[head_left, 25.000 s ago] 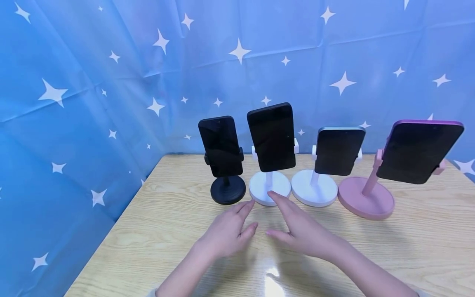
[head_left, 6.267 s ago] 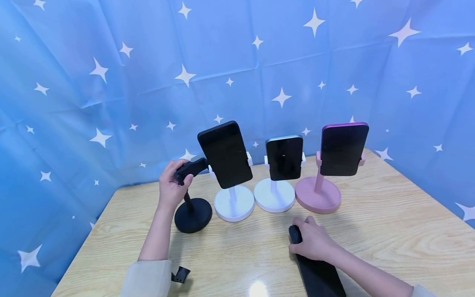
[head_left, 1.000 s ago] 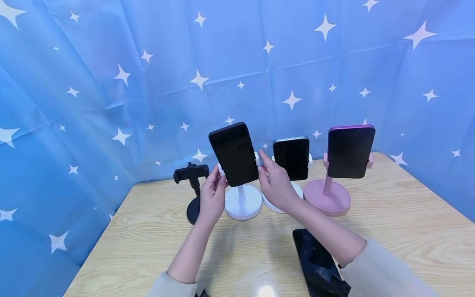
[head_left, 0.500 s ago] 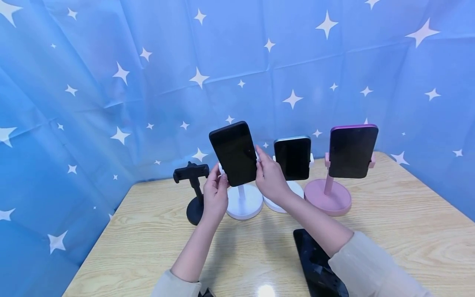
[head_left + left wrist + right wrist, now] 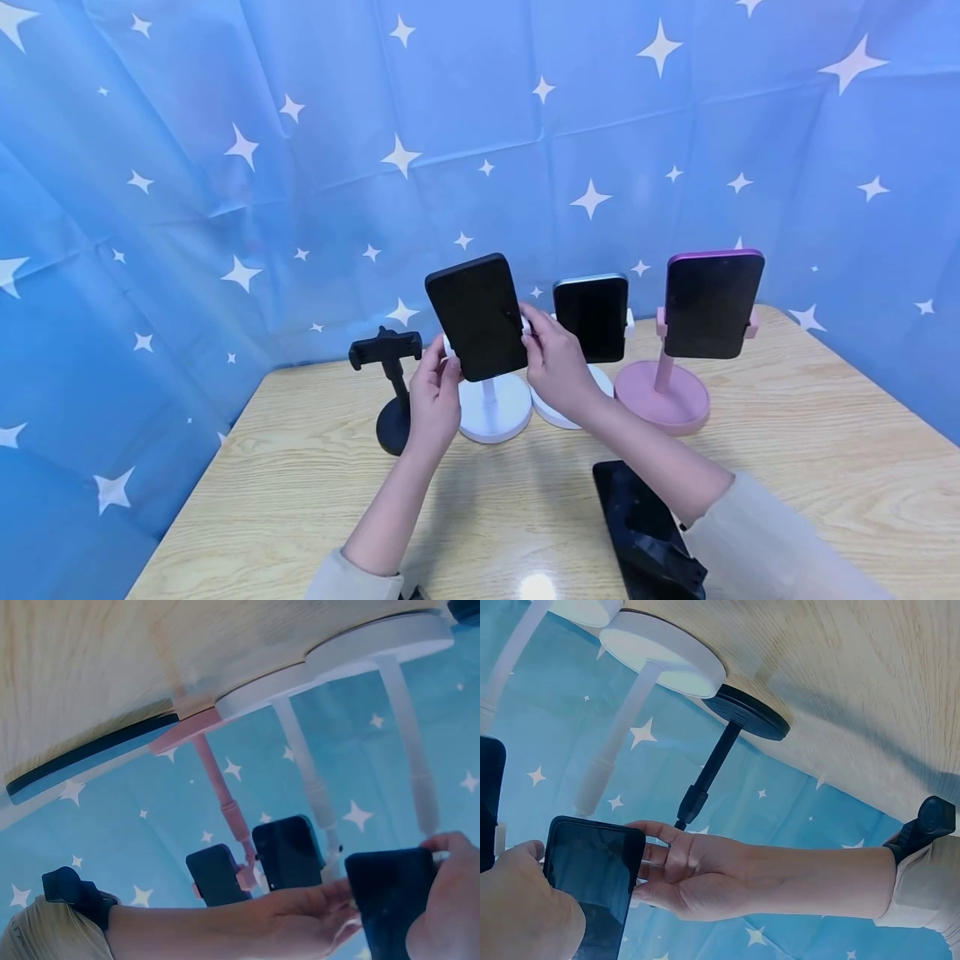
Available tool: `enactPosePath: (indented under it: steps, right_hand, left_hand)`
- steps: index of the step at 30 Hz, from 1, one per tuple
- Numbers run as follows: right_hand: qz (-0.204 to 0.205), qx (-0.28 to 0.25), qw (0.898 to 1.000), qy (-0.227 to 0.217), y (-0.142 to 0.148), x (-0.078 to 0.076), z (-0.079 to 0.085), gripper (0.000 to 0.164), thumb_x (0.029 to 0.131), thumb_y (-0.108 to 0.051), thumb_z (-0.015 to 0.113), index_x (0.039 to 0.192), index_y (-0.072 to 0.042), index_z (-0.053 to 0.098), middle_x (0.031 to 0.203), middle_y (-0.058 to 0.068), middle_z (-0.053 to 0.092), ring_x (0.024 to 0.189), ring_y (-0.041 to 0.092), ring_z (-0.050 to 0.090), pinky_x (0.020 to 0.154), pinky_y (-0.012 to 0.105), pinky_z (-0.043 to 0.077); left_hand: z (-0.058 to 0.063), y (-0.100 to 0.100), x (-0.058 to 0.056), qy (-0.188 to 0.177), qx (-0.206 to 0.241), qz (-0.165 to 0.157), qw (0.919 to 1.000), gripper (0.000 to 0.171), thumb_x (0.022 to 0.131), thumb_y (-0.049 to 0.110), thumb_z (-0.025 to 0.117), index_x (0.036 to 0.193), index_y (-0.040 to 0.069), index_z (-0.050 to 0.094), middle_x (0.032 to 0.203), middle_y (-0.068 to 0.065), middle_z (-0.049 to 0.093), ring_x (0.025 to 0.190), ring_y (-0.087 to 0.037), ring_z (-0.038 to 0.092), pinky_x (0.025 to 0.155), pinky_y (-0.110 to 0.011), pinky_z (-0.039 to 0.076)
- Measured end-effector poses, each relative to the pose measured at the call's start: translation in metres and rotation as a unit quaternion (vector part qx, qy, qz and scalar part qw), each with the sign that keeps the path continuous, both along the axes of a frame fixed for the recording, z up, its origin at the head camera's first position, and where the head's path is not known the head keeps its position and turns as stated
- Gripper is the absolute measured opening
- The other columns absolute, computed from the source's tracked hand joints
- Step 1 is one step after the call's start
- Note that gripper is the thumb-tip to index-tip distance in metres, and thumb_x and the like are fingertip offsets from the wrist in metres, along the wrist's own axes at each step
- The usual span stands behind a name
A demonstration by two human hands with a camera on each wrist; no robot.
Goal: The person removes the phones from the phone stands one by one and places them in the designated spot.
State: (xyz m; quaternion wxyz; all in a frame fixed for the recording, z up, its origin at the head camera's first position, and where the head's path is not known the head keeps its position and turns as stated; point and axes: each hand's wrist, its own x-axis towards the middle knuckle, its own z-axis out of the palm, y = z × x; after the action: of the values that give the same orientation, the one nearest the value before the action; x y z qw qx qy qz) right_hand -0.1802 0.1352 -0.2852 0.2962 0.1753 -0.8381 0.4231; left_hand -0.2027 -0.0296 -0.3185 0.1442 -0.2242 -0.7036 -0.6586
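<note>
A black phone [image 5: 480, 321] sits tilted in the clamp of a white phone stand [image 5: 493, 417]. My left hand [image 5: 435, 400] pinches the clamp's left arm [image 5: 448, 345], thumb in front at the phone's lower left edge. On the other side my right hand [image 5: 558, 362] pinches the clamp's right arm [image 5: 526, 326]. Left of them stands a black phone stand [image 5: 393, 421] with a bare clamp. In the right wrist view the phone [image 5: 592, 885] shows between the left hand [image 5: 697, 874] and right hand [image 5: 525, 907]; fingers behind it are partly hidden.
A second white stand [image 5: 603, 387] holds a phone with a light-blue frame [image 5: 592, 317]. Farther right, a pink stand [image 5: 663, 400] carries a purple-edged phone [image 5: 712, 304]. Another black phone [image 5: 630, 508] lies on the wooden table [image 5: 810, 467] beneath my right forearm. A starry blue curtain [image 5: 480, 125] hangs behind.
The black stand's phone went from its clamp onto the table, and both hands moved to the white stand. In the last half second its phone dropped slightly and my right hand shifted slightly right.
</note>
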Motion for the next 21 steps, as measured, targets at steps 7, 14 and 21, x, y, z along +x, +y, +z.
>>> enactPosePath:
  steps: [7,14,21]
  right_hand:
    - [0.010,0.009,1.000,0.002,0.007,0.004,0.000,0.039,0.088,0.010,0.049,0.126,0.013,0.043,0.119,0.026,0.052,0.103,0.033,0.058,0.083,0.038,0.048]
    - [0.024,0.020,0.999,0.019,0.011,0.008,0.000,0.037,0.086,0.013,0.050,0.123,0.015,0.045,0.119,0.028,0.052,0.100,0.034,0.060,0.082,0.037,0.049]
    - [0.040,0.037,0.997,0.053,0.012,0.010,-0.002,0.036,0.083,0.015,0.053,0.119,0.016,0.048,0.115,0.027,0.054,0.097,0.033,0.061,0.080,0.036,0.050]
  left_hand:
    - [0.000,0.000,0.003,0.006,-0.003,-0.004,1.0000,0.038,0.097,0.008,0.041,0.135,0.010,0.044,0.121,-0.010,0.054,0.105,-0.023,0.058,0.091,-0.028,0.045]
    - [-0.003,-0.002,0.005,0.011,-0.016,0.005,0.9998,0.040,0.096,0.008,0.044,0.135,0.011,0.045,0.122,-0.008,0.055,0.102,-0.021,0.058,0.090,-0.026,0.045]
    - [-0.005,-0.008,0.008,0.009,-0.026,0.012,0.9995,0.041,0.095,0.007,0.046,0.136,0.010,0.044,0.123,-0.009,0.056,0.102,-0.021,0.060,0.090,-0.026,0.045]
